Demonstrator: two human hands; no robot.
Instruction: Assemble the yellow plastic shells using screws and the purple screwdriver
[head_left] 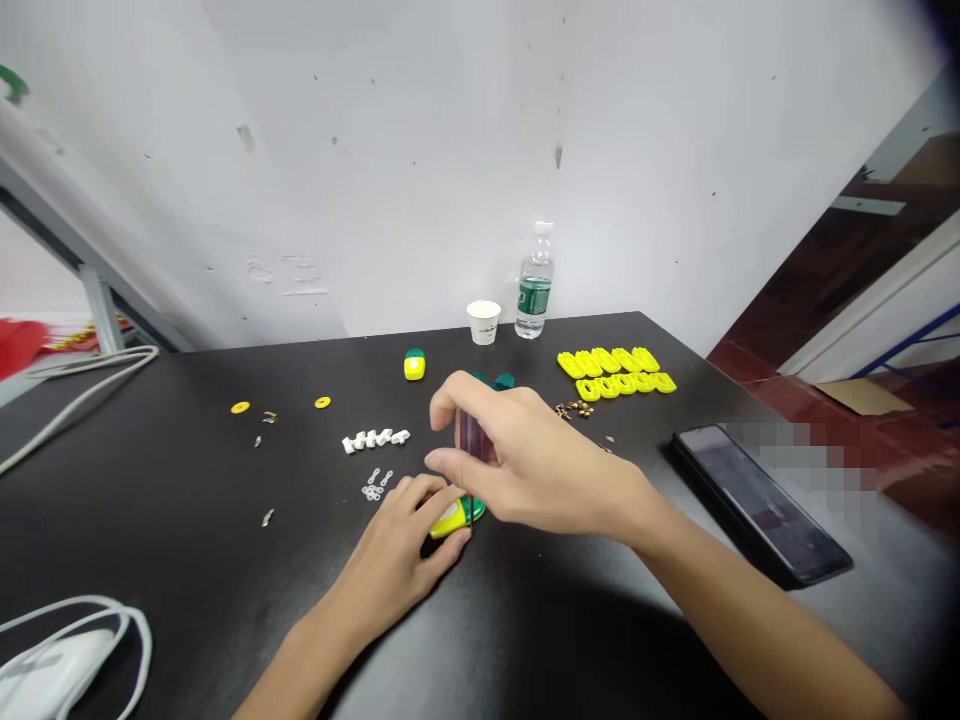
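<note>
My left hand point(409, 535) presses a small yellow and green plastic device point(448, 521) against the black table, fingers closed around its near and far sides. In my right hand point(517, 450) is a screwdriver point(470, 437) with a dark purple handle, held upright. Its thin shaft comes down onto the green end of the device; the tip's exact seat is hard to make out. Left of the device lie small grey metal links point(373, 490) and a row of white plastic parts point(376, 439). Green pieces point(504, 382) lie beyond my right hand, partly hidden by it.
A similar yellow-green device point(414, 364), a paper cup point(484, 322) and a water bottle point(535, 282) stand farther back. Yellow shells point(616, 372) lie in two rows near brass bits point(581, 409). A phone point(761, 500) lies right, a white cabled adapter point(56, 672) left.
</note>
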